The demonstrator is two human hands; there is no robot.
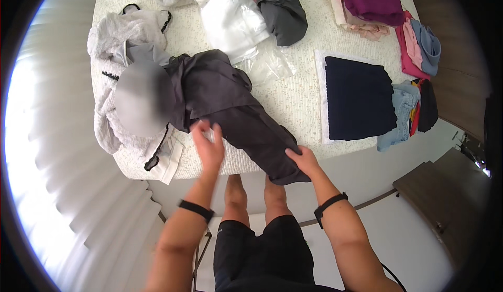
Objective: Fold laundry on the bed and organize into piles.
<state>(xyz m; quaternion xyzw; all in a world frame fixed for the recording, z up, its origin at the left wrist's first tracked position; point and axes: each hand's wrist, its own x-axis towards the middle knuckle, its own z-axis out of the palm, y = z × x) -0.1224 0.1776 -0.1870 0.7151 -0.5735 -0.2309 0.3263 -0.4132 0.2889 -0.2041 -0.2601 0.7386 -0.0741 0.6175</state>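
Pale cloth [301, 108] underlies a dark garment [230, 115] and white-filled bag [233, 22].

1 garment [215, 87], dark charcoal grey, plain cloth, trouser-like in shape. Laid aslant: bunched and creased at the upper left, flatter along 1 long, leg-like length running to the lower right. Located on a pale, textured cover [298, 101], the lower-right end reaching past the near edge.

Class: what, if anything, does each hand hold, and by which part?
The right hand holds the dark grey garment by the right edge of its lower end. The left hand is blurred; whether it grips cannot be told.
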